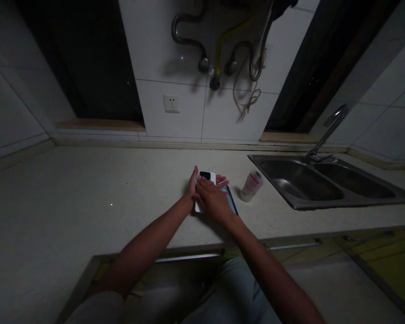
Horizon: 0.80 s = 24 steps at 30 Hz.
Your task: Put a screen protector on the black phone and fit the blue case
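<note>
A white smartphone (205, 183) with a black camera patch lies across my left hand (191, 186), which cups it from below and the left side. My right hand (212, 200) rests on top of the phone and hides its lower half. Under the hands and the phone, a flat teal-edged box or case (231, 201) lies on the countertop (104, 193), mostly hidden. Just right of it, a small white plastic bottle (252, 186) with a red label stands tilted.
A stainless double sink (300, 184) with a curved faucet (330, 128) is set in the counter to the right. On the tiled wall behind are a power socket (171, 103), several pipes and a hanging cord. Dark window openings flank the wall, and cabinet fronts lie below the counter edge.
</note>
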Motion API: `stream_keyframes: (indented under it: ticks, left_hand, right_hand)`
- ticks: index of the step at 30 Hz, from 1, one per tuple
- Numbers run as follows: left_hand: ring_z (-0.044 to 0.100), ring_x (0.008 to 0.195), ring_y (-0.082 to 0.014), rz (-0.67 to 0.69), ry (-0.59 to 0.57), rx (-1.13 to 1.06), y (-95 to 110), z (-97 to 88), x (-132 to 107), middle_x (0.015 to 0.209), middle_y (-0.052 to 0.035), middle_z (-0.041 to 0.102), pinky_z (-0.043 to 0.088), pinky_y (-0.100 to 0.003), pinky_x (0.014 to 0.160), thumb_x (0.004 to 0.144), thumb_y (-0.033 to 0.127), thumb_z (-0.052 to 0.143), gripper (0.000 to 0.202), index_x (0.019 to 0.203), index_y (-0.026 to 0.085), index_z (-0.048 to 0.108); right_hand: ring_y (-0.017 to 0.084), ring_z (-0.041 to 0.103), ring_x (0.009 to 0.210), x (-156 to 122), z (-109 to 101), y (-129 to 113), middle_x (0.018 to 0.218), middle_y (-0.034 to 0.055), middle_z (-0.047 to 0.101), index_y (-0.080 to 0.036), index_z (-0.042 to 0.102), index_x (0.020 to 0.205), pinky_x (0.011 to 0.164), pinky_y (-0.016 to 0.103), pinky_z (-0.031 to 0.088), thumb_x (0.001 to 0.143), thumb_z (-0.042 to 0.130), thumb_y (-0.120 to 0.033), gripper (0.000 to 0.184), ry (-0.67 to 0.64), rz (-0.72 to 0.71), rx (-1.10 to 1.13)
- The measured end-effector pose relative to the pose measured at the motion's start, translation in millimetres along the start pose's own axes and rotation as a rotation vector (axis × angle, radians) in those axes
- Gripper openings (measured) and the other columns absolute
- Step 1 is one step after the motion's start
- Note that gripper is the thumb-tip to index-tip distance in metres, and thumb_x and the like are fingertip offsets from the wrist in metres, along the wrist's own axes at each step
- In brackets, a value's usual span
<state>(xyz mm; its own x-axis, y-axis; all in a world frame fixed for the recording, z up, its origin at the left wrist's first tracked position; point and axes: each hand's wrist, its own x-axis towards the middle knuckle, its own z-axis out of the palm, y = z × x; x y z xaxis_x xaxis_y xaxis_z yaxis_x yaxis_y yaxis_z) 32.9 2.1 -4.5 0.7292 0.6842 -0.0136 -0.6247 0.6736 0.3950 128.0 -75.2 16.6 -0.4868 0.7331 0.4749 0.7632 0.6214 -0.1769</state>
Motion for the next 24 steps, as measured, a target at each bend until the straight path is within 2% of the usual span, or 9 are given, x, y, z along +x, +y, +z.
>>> stream_keyframes:
  ticks: [3, 6, 10, 13, 17, 21, 24]
  left_hand:
    - [0.055, 0.127, -0.0394, 0.018, 0.003, 0.0, -1.8, -1.8, 5.3, 0.122, -0.028, 0.066, 0.029, -0.059, 0.113, 0.088, 0.077, 0.017, 0.092, 0.126, 0.005, 0.059]
    - [0.056, 0.127, -0.0372, 0.09, 0.02, 0.029, -4.4, -0.8, 6.4, 0.12, -0.0242, 0.068, 0.03, -0.055, 0.114, 0.091, 0.073, 0.024, 0.081, 0.125, 0.009, 0.062]
    - [0.058, 0.125, -0.0366, 0.08, 0.068, 0.06, -5.7, 3.1, 2.3, 0.119, -0.0228, 0.069, 0.034, -0.053, 0.112, 0.091, 0.071, 0.032, 0.075, 0.123, 0.011, 0.063]
    - [0.06, 0.122, -0.0368, 0.086, 0.142, 0.03, -4.9, 5.6, -0.6, 0.116, -0.0245, 0.069, 0.037, -0.054, 0.109, 0.092, 0.07, 0.028, 0.076, 0.121, 0.009, 0.062]
    - [0.062, 0.118, -0.0379, 0.192, 0.236, -0.029, -1.8, 6.9, -3.2, 0.109, -0.0256, 0.071, 0.042, -0.058, 0.104, 0.091, 0.072, 0.029, 0.078, 0.12, 0.005, 0.06]
    - [0.062, 0.117, -0.0373, 0.236, 0.235, -0.064, 1.0, 6.3, -4.8, 0.104, -0.0236, 0.071, 0.043, -0.06, 0.102, 0.091, 0.073, 0.03, 0.078, 0.119, 0.006, 0.06]
    - [0.06, 0.12, -0.0375, 0.239, 0.204, -0.056, 0.7, 6.2, -5.3, 0.104, -0.0236, 0.071, 0.042, -0.059, 0.103, 0.09, 0.074, 0.03, 0.079, 0.117, 0.006, 0.062]
  right_hand:
    - [0.028, 0.039, 0.143, 15.3, -0.6, 8.2, 0.149, 0.0196, 0.048, -0.009, 0.054, 0.137, 0.116, 0.047, 0.034, 0.099, 0.047, -0.027, 0.042, -0.004, 0.082, -0.028]
    - [0.029, 0.039, 0.143, 28.0, -3.6, 15.8, 0.15, 0.0209, 0.046, -0.009, 0.052, 0.138, 0.115, 0.047, 0.035, 0.101, 0.044, -0.03, 0.044, -0.029, 0.177, -0.06]
    - [0.029, 0.041, 0.142, 28.1, -6.5, 16.0, 0.15, 0.0223, 0.045, -0.008, 0.051, 0.139, 0.113, 0.048, 0.036, 0.103, 0.038, -0.031, 0.045, -0.035, 0.232, -0.077]
    - [0.029, 0.041, 0.142, 11.4, -5.2, 9.5, 0.149, 0.022, 0.047, -0.008, 0.052, 0.139, 0.115, 0.048, 0.036, 0.102, 0.042, -0.03, 0.045, -0.028, 0.174, -0.046]
    - [0.029, 0.047, 0.138, -22.5, -2.3, -0.2, 0.146, 0.0219, 0.05, -0.009, 0.055, 0.137, 0.111, 0.047, 0.043, 0.099, 0.049, -0.026, 0.042, -0.043, 0.079, -0.006]
    - [0.027, 0.047, 0.138, -48.0, 1.7, -7.3, 0.146, 0.0182, 0.051, -0.013, 0.055, 0.138, 0.114, 0.046, 0.041, 0.096, 0.055, -0.021, 0.043, -0.024, -0.052, 0.026]
    - [0.024, 0.047, 0.138, -56.5, 5.4, -9.1, 0.147, 0.0141, 0.051, -0.017, 0.056, 0.138, 0.114, 0.044, 0.041, 0.093, 0.055, -0.013, 0.045, 0.006, -0.084, 0.024]
